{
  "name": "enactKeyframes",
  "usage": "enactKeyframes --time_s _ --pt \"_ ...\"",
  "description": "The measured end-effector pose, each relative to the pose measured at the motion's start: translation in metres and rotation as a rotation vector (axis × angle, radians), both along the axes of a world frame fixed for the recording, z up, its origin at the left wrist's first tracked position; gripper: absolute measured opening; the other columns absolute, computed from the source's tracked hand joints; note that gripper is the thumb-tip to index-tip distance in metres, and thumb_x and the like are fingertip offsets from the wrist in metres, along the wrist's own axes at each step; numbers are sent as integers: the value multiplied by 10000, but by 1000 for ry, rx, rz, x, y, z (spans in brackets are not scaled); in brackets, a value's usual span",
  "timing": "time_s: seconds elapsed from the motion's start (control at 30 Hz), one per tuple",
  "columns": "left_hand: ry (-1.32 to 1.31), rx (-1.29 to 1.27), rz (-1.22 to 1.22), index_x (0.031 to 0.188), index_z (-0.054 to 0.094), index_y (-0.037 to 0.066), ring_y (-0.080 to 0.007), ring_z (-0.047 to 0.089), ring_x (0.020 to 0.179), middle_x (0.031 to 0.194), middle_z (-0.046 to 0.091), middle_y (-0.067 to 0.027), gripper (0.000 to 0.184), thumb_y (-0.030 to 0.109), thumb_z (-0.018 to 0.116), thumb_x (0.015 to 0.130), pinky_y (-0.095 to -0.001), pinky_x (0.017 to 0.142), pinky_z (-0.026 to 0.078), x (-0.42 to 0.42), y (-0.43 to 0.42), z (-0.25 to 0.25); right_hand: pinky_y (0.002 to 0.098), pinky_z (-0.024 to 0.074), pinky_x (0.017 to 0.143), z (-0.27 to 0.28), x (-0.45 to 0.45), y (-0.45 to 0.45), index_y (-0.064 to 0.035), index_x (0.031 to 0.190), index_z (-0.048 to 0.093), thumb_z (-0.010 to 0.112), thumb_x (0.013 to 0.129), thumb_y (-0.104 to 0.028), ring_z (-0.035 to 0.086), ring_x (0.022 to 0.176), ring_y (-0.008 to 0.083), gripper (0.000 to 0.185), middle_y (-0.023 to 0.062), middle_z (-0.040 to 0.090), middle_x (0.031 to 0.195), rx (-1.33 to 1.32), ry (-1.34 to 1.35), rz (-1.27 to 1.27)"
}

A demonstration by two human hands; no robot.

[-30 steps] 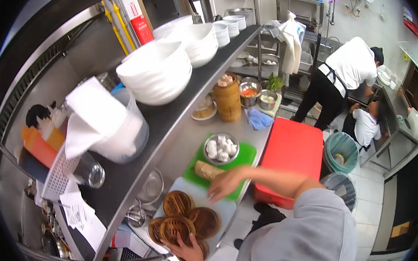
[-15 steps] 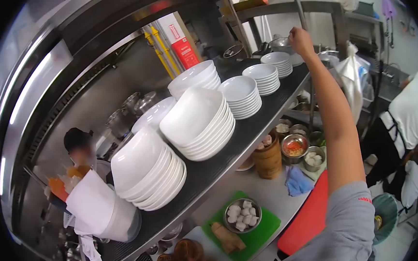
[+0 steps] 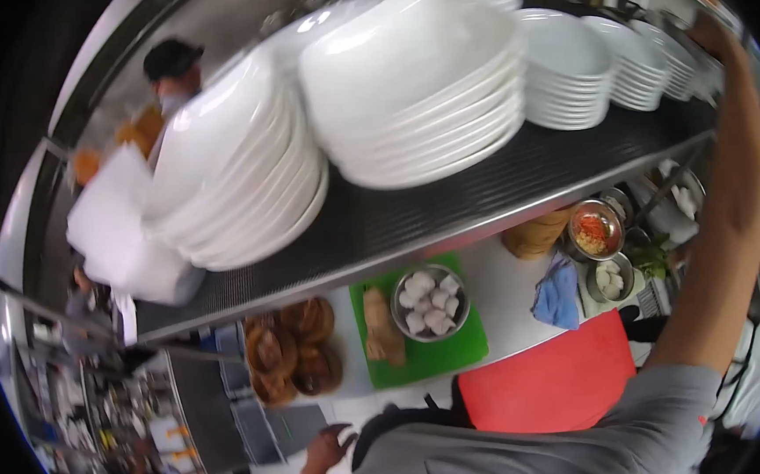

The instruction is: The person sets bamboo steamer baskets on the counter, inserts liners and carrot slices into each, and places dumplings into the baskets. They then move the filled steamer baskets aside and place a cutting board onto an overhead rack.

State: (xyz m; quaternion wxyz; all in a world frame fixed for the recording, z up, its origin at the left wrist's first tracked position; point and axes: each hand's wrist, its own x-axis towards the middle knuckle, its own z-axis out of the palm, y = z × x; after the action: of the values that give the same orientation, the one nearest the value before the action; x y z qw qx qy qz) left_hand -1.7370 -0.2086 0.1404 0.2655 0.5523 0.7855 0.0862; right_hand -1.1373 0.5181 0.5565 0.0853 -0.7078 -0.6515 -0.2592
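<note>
My right hand (image 3: 711,35) reaches up to the far right end of the shelf, beside a stack of small white plates (image 3: 666,50). Its fingers look closed, but blur and the edge of the view hide what they hold. My left hand (image 3: 329,447) hangs low near my body with fingers slightly bent and apart, holding nothing. Above it on the counter sit several round bamboo steamers (image 3: 314,369). Beside them, a green cutting board (image 3: 470,327) carries a steel bowl of white dumpling-like pieces (image 3: 431,302) and a pale brown wrapped bundle (image 3: 381,325).
Stacks of deep white bowls (image 3: 413,85) and plates (image 3: 567,70) crowd the black shelf (image 3: 448,199). Below are a blue cloth (image 3: 558,293), a red board (image 3: 548,375) and steel bowls of chopped ingredients (image 3: 595,229). A person in a black cap (image 3: 172,62) stands beyond the shelf.
The view has swung downward, bringing the counter and my body into sight. My left hand has come away from the steamers to below them. My right arm stays stretched toward the shelf's far end.
</note>
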Motion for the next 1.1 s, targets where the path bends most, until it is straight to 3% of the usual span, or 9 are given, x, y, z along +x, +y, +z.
enactKeyframes --time_s 0.2,0.43,0.57,0.67,0.8,0.93,1.0,1.07,1.1 --pt "-97 130 272 1147 702 29 -384 673 1064 1139 710 -203 322 260 709 923 -435 916 544 30 -7 16 470 530 916 -50 -5 -4 15 1148 677 734 798 -381 657 1090 369 531 227 672 1169 449 -49 185" --pt "-322 270 245 1134 693 -13 -388 674 1008 1086 706 -216 296 195 705 924 -414 905 538 38 21 48 469 501 964 -111 -53 -104 -5 1234 619 732 835 -336 608 1159 358 530 206 629 1233 929 234 540" --pt "-918 380 447 1312 641 27 -248 692 1068 1172 723 -128 399 265 671 993 -363 963 528 41 61 40 468 484 992 -188 -115 -224 -16 1283 587 730 857 -310 580 1199 352 537 193 605 1270 977 495 684" --pt "-1303 333 342 1481 467 55 -268 608 1243 1380 614 -136 591 455 510 1047 -403 1056 487 45 96 52 467 471 1013 -273 -197 -327 -24 1320 562 729 872 -290 559 1228 347 547 184 587 1298 698 690 840" --pt "-1857 177 399 1529 411 148 -317 567 1286 1442 556 -133 763 700 342 1006 -493 1082 456 47 114 53 467 455 1040 -365 -329 -457 -36 1369 529 727 894 -264 531 1268 341 564 171 562 1334 -110 781 1093" --pt "-2281 216 351 1561 362 190 -283 574 1243 1432 546 -109 738 664 420 999 -524 1057 462 -6 92 16 466 438 1068 -377 -450 -555 -47 1418 496 726 915 -238 503 1307 334 586 159 538 1371 -559 592 1383" --pt "-2112 454 681 1549 383 176 -276 570 1256 1409 557 -104 627 518 458 1029 -520 1062 460 -41 61 -9 447 445 1049 -370 -494 -591 -18 1360 557 824 793 -237 474 1296 393 664 177 483 1410 -563 587 1455" --pt "-2035 545 632 1541 399 156 -270 583 1246 1390 573 -105 561 379 491 1035 -507 1059 464 -72 24 -16 453 431 1061 -408 -526 -604 -38 1413 504 858 781 -310 483 1289 382 773 174 462 1430 -917 1033 1268" --pt "-1919 546 624 1532 409 122 -274 582 1254 1371 586 -112 542 305 512 1032 -510 1044 488 -86 10 -16 428 485 992 -418 -545 -607 -26 1406 503 867 788 -300 479 1290 376 767 195 422 1461 -735 988 1251"
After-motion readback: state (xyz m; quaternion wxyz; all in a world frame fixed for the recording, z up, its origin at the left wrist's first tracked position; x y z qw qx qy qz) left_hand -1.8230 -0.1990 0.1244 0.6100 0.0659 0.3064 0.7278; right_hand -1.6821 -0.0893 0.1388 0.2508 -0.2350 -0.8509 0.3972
